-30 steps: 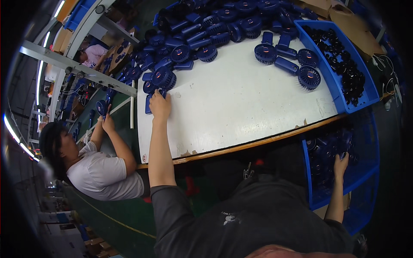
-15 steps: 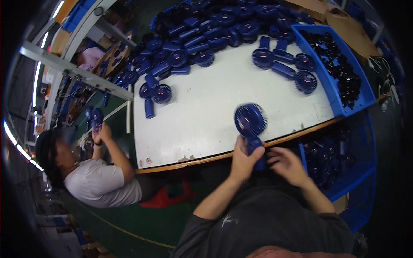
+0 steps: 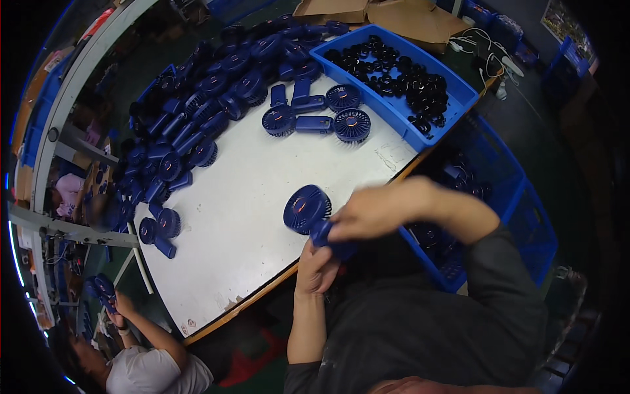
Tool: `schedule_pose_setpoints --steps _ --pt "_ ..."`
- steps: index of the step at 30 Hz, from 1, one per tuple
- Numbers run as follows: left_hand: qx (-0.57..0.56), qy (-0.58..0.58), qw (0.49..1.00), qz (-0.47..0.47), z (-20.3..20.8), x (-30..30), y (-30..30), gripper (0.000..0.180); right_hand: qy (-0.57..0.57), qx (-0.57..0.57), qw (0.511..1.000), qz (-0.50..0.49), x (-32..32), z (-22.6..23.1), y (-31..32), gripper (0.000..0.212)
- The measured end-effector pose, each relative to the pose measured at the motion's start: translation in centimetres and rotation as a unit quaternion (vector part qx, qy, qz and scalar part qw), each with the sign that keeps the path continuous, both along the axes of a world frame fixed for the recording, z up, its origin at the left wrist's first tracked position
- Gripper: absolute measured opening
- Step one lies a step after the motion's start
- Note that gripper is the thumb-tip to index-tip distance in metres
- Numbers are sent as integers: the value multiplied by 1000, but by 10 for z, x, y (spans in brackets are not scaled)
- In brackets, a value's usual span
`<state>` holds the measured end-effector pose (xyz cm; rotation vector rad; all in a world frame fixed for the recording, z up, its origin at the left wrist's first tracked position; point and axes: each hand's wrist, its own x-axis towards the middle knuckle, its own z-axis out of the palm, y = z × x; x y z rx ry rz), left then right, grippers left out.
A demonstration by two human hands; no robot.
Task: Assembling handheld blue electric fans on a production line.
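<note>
My left hand (image 3: 316,268) is closed on the handle of a dark blue handheld fan (image 3: 307,209), near the table's front edge. The fan's round grille head tilts up and away from me. My right hand (image 3: 374,211), smeared by motion, reaches across from the right. Its fingers are closed at the fan's neck and cover much of the handle. Whether they also pinch some small part is hidden.
More blue fans (image 3: 216,92) heap along the table's (image 3: 230,243) far left side. Several lie beside a blue bin (image 3: 453,108) of small black parts. A blue crate (image 3: 518,190) stands below at right. At lower left, a co-worker (image 3: 147,358) holds a fan.
My view has swung to the right. My right hand has moved from beside the fan onto its neck. The left hand keeps its hold on the handle.
</note>
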<state>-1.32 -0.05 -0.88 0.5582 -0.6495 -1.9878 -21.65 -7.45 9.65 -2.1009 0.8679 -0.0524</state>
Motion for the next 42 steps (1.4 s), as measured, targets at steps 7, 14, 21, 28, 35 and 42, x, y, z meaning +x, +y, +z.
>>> schedule_pose_setpoints --steps 7,14,21,28,35,42 --pt "-45 98 994 7 12 7 -3 48 179 -315 851 -380 -191 -70 -169 20" --pt "-72 -21 997 19 17 26 0 29 76 -353 829 -427 -218 -90 -197 43" --pt "20 -109 980 164 29 2 -12 35 -341 71 899 -265 5 -47 2 46" --pt "22 -150 978 141 25 28 3 35 -273 -135 938 -164 48 -54 40 36" --pt "70 -67 982 165 27 28 1 31 -265 -148 944 -132 47 -51 33 32" --pt "25 -86 996 15 22 36 5 39 -288 -203 934 -53 51 -39 14 28"
